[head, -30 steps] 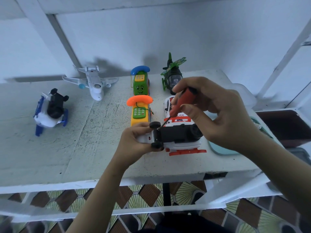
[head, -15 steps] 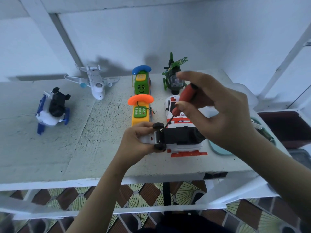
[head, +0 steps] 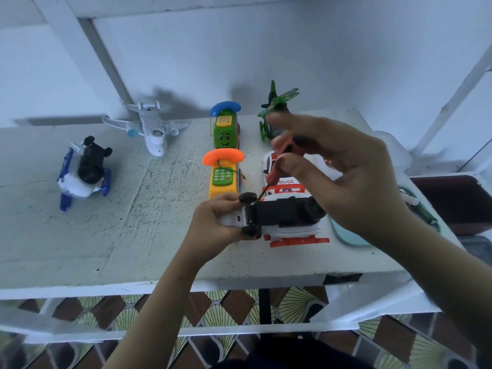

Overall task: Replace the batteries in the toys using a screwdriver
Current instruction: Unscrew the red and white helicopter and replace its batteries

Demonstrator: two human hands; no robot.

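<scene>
Green helicopter (head: 277, 100) half hidden behind blurred right hand (head: 351, 182).

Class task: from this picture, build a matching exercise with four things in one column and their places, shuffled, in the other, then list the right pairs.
Column one
1 screwdriver
2 upturned toy car
3 white aeroplane
4 green helicopter

Column two
A gripped by the left hand
B at the back of the table, partly behind the right hand
C held in the right hand
D at the back, left of the green phone

Pairs: 1-C, 2-A, 3-D, 4-B
</scene>
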